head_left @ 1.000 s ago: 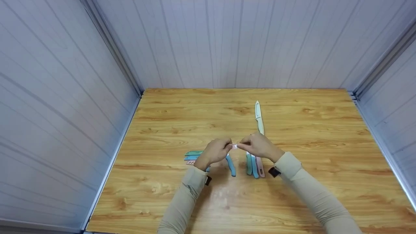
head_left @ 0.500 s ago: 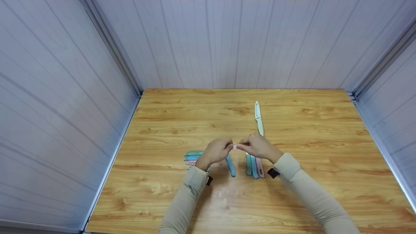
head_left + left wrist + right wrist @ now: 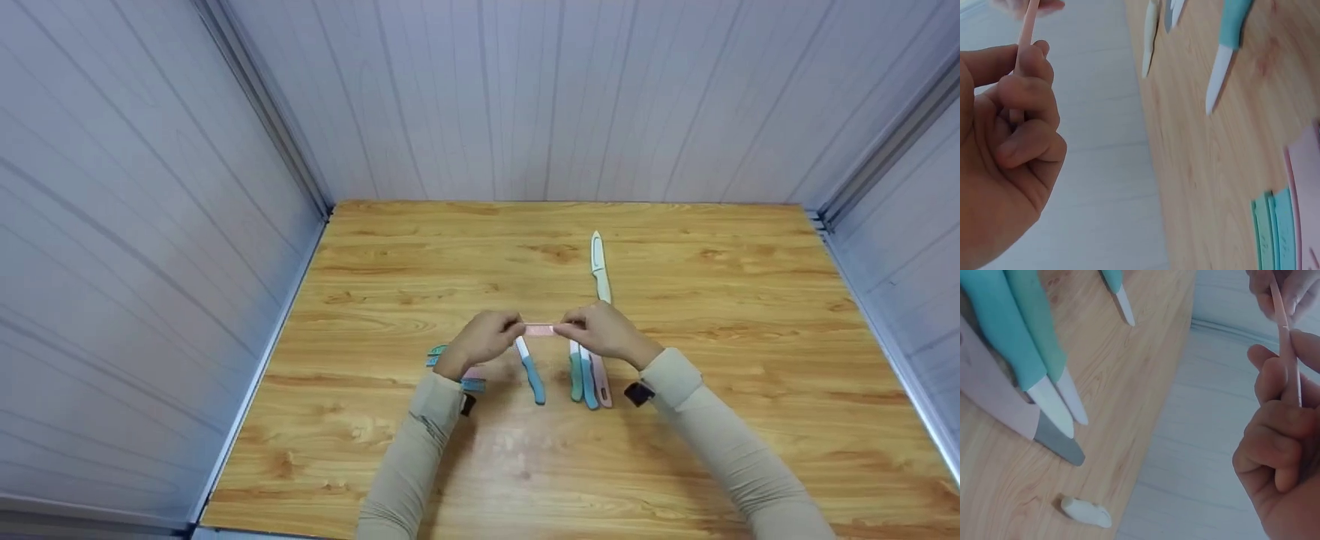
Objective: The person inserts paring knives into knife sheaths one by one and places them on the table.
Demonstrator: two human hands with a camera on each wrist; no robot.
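My left hand (image 3: 484, 337) and right hand (image 3: 607, 334) face each other above the table, both fingers curled. Between them runs a thin pink knife sheath (image 3: 538, 330), its left end pinched by the left hand. In the right wrist view, a seam shows along the pink length. On the near side of it, my right hand (image 3: 1280, 461) grips what looks like the pink handle of a knife (image 3: 1292, 374), mostly hidden by fingers. Just below the left fingertips lies a blue-handled knife (image 3: 533, 379) with a bare white blade.
Below the right hand lie a green-handled knife (image 3: 576, 375), a blue-handled knife (image 3: 587, 382) and a pink-handled tool (image 3: 603, 386) with a grey end. A white knife (image 3: 598, 262) lies farther back. Green (image 3: 1264, 230), blue (image 3: 1285, 225) and pink (image 3: 1306, 174) sheaths lie by the left wrist.
My hands have drawn apart and slightly farther from me, the left one mostly leftward. A longer pink stretch now shows between them, and the blue-handled knife's white blade has come into sight.
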